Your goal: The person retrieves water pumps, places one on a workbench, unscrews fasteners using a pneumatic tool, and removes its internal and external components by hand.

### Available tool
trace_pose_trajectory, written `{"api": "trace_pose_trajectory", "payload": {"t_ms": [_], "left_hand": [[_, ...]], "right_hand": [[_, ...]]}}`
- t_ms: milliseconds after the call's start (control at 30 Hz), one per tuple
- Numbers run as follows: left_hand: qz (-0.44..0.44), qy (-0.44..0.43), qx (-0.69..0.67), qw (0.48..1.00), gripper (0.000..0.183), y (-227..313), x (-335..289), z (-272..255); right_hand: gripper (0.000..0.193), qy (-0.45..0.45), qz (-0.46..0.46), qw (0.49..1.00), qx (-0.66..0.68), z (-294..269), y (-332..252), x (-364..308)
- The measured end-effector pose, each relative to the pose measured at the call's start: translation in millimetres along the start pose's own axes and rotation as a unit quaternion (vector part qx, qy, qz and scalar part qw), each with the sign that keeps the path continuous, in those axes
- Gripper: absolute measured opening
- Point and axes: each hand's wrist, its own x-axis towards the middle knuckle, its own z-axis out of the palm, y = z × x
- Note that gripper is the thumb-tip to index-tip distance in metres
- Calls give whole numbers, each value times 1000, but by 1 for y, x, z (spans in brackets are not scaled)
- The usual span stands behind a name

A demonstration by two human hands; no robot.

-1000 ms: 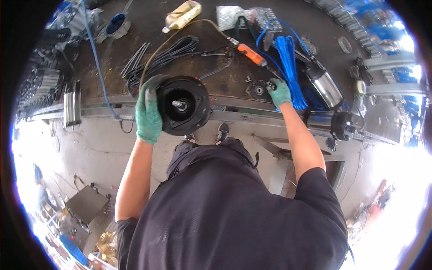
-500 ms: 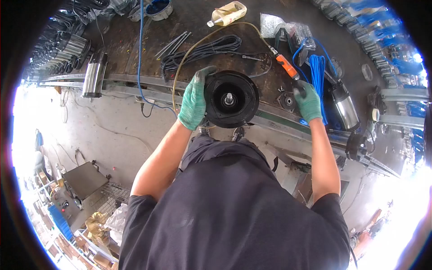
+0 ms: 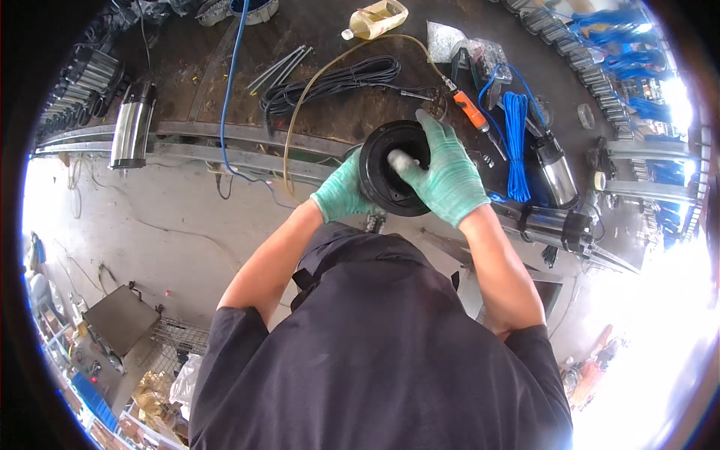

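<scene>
Both my hands, in green gloves with dark fingertips, are on a round black housing with a wide rim and a deep hollow, in front of the bench edge. My left hand is wrapped round its left side from below, its fingers mostly hidden. Over the right rim lies my right hand, thumb reaching into the hollow and fingers along the outer edge. The inside is partly covered by that thumb. Beyond my right hand, an orange power screwdriver on an air hose lies beside a small spring-like metal part.
On the bench lie a coiled black cable, metal rods, a plastic bottle and a blue cable bundle. Steel cylinders stand at its left and right. A blue hose crosses the bench edge.
My right hand has come left from beside the screwdriver onto the housing. The housing has shifted slightly right and tilted. The flat flange plate that lay below the screwdriver no longer shows there.
</scene>
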Motion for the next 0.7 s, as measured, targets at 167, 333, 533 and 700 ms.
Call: {"api": "trace_pose_trajectory", "payload": {"t_ms": [167,333,533,700], "left_hand": [[66,65,316,944,119,-40,-4,-35],[115,73,308,942,113,-68,4,-45],[45,78,152,984,89,-82,28,-48],[48,79,188,978,53,-91,54,-43]], "right_hand": [[62,72,-6,997,-10,11,14,-11],[51,179,-47,982,48,2,68,-45],[70,232,-5,957,175,17,125,-87],[73,267,43,922,277,26,152,-98]]}}
